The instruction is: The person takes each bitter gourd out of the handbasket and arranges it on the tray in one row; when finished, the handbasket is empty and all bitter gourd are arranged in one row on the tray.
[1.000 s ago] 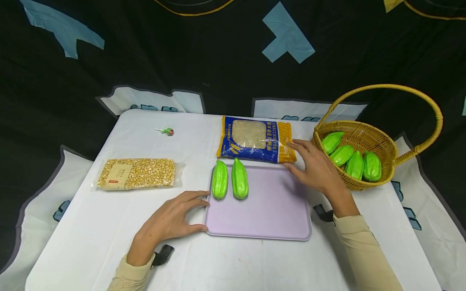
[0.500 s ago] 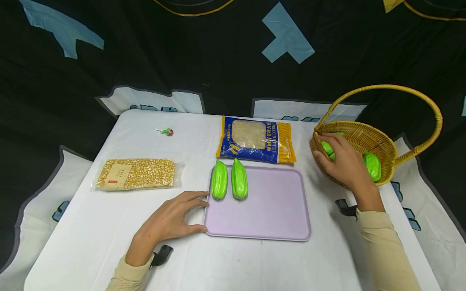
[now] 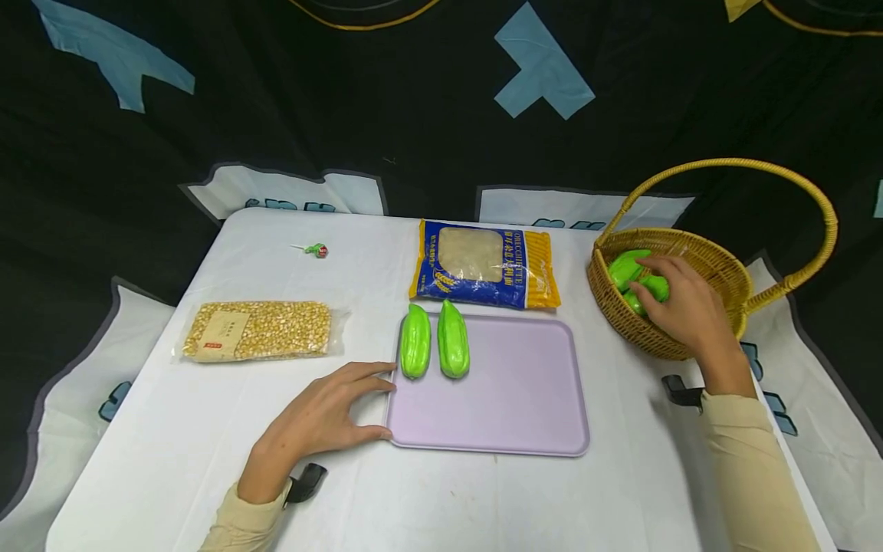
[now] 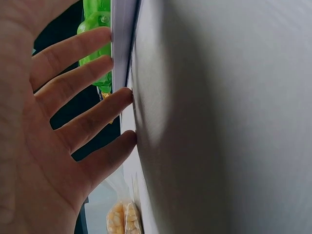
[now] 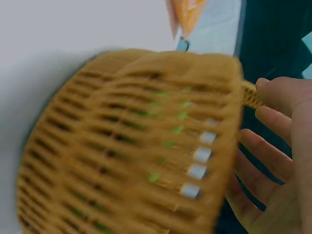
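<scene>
My left hand [image 3: 320, 418] lies at the left edge of a pale purple tray [image 3: 510, 391], thumb and fingertips touching its rim. In the left wrist view, the fingers [image 4: 73, 80] are spread and nearly straight. Two green ridged gourds, a left one [image 3: 415, 343] and a right one [image 3: 453, 341], lie side by side on the tray's left part. My right hand [image 3: 693, 307] reaches over the wicker basket [image 3: 631, 330], its fingertips at a green gourd [image 3: 655, 287] inside. Another gourd [image 3: 626, 268] shows beyond; the hand hides others. The right wrist view shows loosely bent fingers past the basket wall [image 5: 122, 146].
The basket's tall handle [image 3: 731, 163] arches above its opening. A blue and yellow pasta bag [image 3: 476, 264] lies behind the tray. To the left lie a bag of corn kernels [image 3: 276, 330] and a small lollipop [image 3: 317, 250]. A dark patterned cloth [image 3: 345, 100] hangs behind the table.
My right hand has moved right from beside the pasta bag to over the basket, then farther right within it. My left hand has stayed at the tray's edge.
</scene>
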### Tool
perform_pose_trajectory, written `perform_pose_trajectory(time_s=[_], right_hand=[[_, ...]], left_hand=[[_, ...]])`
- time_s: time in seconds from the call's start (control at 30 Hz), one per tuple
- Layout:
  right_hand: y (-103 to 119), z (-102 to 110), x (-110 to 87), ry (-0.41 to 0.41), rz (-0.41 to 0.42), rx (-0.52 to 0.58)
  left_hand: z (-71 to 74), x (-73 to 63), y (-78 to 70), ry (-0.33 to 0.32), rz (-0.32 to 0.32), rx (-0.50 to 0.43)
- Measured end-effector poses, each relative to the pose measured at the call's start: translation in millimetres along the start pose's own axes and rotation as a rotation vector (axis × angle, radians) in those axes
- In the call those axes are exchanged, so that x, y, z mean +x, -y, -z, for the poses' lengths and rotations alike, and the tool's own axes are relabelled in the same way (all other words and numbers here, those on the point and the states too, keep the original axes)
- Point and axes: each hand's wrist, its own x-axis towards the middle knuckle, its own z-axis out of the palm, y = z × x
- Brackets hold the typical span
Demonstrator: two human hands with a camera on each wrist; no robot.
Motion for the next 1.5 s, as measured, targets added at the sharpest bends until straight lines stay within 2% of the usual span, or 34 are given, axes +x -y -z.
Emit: perform_pose_trajectory(time_s=[0.17,0.37,0.63,0.83,1.13,1.5], right_hand=[[-13.8,-2.7,2.3,0.038,-0.034,-0.034],[-25.4,-3.9,2.5,0.12,-0.077,-0.083],[-33.5,-4.1,11.2,0.23,-0.08,-0.152],[-38.7,-6.0,15.5,0.279,-0.089,-0.184],[-46.0,-8.5,18.2,0.315,-0.113,-0.168],[-48.1,-10.8,19.8,0.301,-0.112,-0.163]], left_hand=[[0.4,0.3,0.0,0.004,0.006,-0.003],[0.2,0.0,0.2,0.004,0.01,-0.013],[-0.4,-0.8,0.1,0.011,0.017,-0.012],[-0.3,-1.3,-0.5,0.008,0.018,-0.016],[0.0,-1.0,-1.5,0.008,0.019,-0.021],[0.5,-1.0,-1.7,0.01,0.026,-0.016]])
